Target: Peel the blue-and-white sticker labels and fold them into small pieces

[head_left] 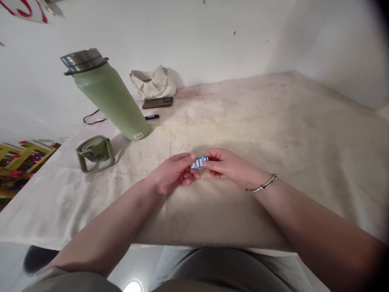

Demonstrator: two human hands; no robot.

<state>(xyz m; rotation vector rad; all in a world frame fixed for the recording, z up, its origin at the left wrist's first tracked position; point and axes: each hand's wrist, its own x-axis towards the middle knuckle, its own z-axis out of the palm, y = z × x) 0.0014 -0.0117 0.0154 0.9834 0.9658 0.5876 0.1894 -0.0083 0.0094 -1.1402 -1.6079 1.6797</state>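
Between my two hands is a small blue-and-white piece [199,162], flat and oblong, its exact kind too small to make out. My left hand [178,172] pinches its left end between thumb and fingers. At the other end, my right hand [223,163] grips it with thumb and forefinger, the remaining fingers curled under. Both hands are just above the cloth-covered table [231,117], near its front edge. A silver bracelet [263,186] circles my right wrist.
Left of my hands stand a tall green bottle [112,101] with a steel neck and its green handled lid [95,154]. Behind are a white handbag [154,83], a phone [158,103] and a black pen [152,117]. A wall [206,40] closes off the back.
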